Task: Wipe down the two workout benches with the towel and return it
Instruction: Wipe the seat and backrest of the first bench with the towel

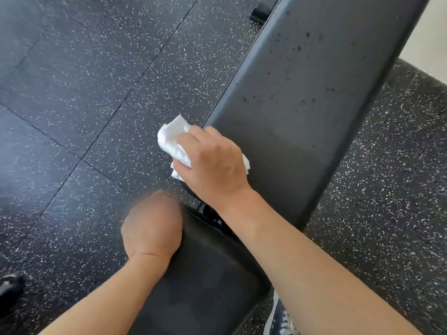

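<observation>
Both forearms fill the near edge of the view, reaching down over a dark padded bench. At far left, a dark shoe (pixel 9 285) sits on the speckled floor (pixel 84 93), half cut off by the frame. Next comes the left hand (pixel 152 228), curled into a loose fist and resting on the left edge of the seat pad (pixel 208 281); its fingers are blurred, so whether they grip the pad's rim or hold nothing cannot be told. Further right, the right hand (pixel 212 163) is closed around a crumpled white towel (pixel 174 139), pressing it at the near left corner of the long pad (pixel 302 105), with much of the cloth hanging off past the edge over the floor.

Dark flecks dot the far stretch of that pad, so the wipe looks far from finished. One risk is that the bunched towel, mostly off the edge, skims the pad with little contact and leaves those spots. Another is cloth catching in the gap and hinge hardware (pixel 212 218) between the two pads.

At lower right a sneaker (pixel 278 320) peeks out under the arm. A second bench is not in view, nor is the place the towel returns to.
</observation>
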